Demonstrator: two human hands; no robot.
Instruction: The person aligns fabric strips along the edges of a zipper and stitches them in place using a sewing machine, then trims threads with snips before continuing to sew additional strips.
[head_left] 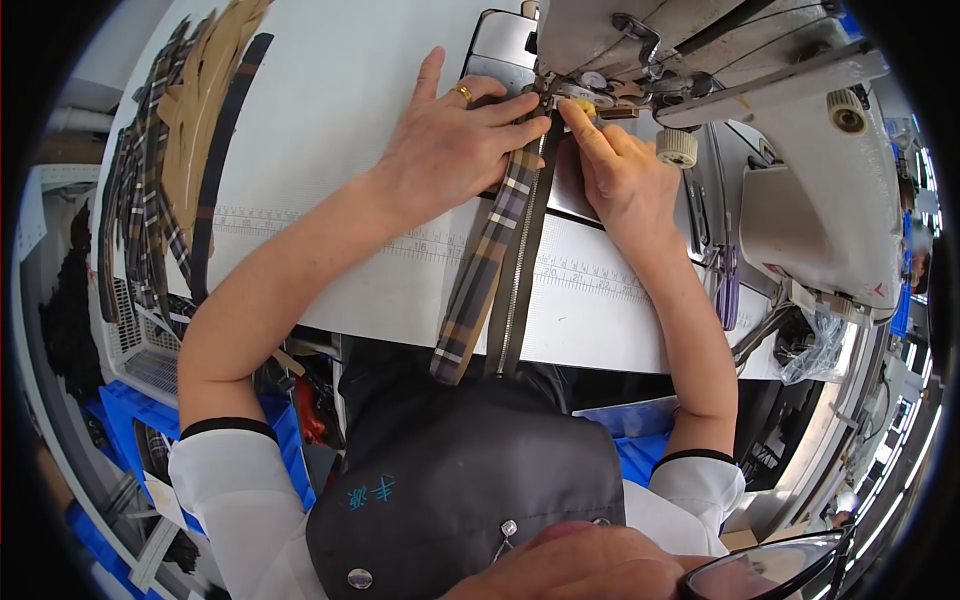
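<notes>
Plaid strip [482, 268] and zipper [515, 290] at sewing machine [830, 230], left hand [440, 150] splayed on strip, right hand [630, 180] index extended to machine, grip can't tell, mesh basket [150, 368] and blue bin [122, 420] left of machine, contents unclear, white ruled table [320, 130] beneath machine.

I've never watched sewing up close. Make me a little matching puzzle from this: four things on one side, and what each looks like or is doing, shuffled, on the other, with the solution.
Things
1. Left hand
2. Zipper
3. Right hand
4. Fabric strip

Descriptions
A. Index finger extended, other fingers curled
B. Checked pattern
C. Wears a gold-coloured ring
D. Dark, with a silvery row of teeth

Pairs: 1-C, 2-D, 3-A, 4-B
</notes>
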